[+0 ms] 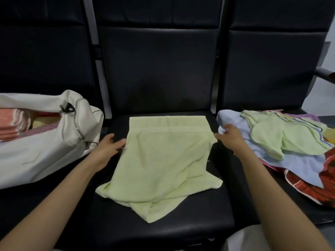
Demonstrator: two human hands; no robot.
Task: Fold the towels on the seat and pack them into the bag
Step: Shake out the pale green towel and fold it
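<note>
At frame centre, the left hand (108,147) pinches one edge of the green towel (163,156); the right hand (230,137) is blurred, grasp unclear; the bag (45,142) is cut off at left.

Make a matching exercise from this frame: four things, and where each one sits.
Things:
1 white bag
2 green towel
3 loose towel pile
4 striped folded towels

Places:
A middle seat
B inside the bag
C right seat
D left seat

Pairs: 1-D, 2-A, 3-C, 4-B
</note>
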